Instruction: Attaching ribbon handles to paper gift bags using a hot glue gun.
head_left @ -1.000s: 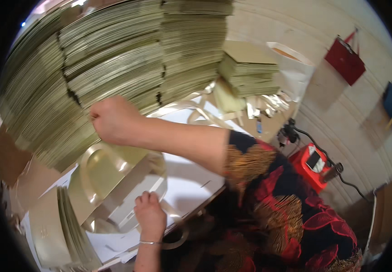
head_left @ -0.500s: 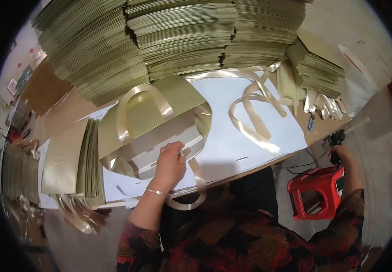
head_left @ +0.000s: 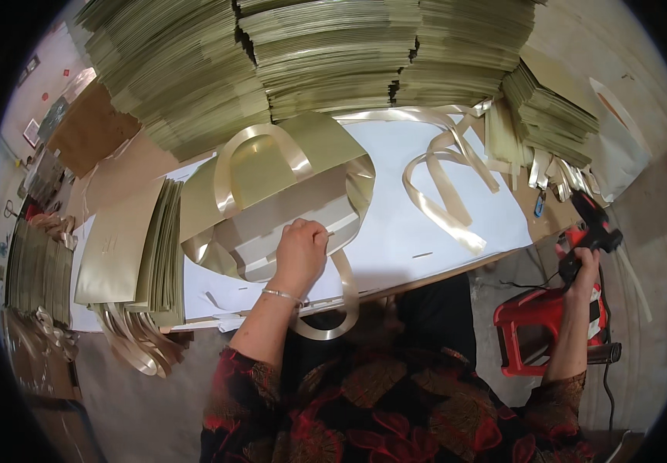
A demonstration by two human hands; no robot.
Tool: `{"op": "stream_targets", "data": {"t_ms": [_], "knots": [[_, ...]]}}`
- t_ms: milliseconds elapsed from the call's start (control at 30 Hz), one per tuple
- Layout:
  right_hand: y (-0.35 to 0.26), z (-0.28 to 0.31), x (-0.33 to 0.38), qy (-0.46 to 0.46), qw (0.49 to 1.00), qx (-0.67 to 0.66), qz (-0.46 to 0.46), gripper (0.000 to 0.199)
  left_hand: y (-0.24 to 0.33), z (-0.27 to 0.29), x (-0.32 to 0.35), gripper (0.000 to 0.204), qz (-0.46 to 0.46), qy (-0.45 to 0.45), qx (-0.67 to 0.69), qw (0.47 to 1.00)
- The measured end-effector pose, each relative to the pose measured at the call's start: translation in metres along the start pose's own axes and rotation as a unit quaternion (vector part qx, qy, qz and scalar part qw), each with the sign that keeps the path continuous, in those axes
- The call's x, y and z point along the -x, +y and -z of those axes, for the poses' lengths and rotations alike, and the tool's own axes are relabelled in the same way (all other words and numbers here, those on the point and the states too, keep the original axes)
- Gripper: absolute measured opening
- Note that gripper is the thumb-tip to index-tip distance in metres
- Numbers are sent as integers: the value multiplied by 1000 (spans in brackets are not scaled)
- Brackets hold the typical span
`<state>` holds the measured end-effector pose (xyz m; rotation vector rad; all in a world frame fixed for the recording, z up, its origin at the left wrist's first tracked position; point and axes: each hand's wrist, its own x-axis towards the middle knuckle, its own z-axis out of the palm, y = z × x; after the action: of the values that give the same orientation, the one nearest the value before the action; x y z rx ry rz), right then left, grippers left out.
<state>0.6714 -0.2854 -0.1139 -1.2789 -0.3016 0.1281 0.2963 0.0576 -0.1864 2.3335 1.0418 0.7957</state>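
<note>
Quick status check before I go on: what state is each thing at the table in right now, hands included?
Left hand: pressed on the gold paper bag, fingers curled.
Right hand: gripping the glue gun, off the table's right edge.
Gold paper bag: lying flat, mouth open, ribbon handle up.
Glue gun: held, nozzle pointing up and away.
Loose ribbon handles: lying unattached on the white table.
Red stool: upright on the floor.

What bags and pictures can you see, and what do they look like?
Gold paper bag: flat on the white table, ribbon handle, under the left hand.
Stacks of flat gold bags: piled high along the table's far edge.
Finished bags: fanned at the table's left end.
Small framed pictures: far left wall, too blurred to tell.
</note>
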Motion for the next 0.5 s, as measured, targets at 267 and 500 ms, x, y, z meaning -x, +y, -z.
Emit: {"op": "stream_targets", "data": {"t_ms": [267,500], "knots": [[-22,-151,140,-437,866,-45,-238,64,-11,1,-7,12,120,-13,77,990],[18,-192,168,-491,820,63,-287,58,-12,-3,-11,15,141,-18,102,985]]}}
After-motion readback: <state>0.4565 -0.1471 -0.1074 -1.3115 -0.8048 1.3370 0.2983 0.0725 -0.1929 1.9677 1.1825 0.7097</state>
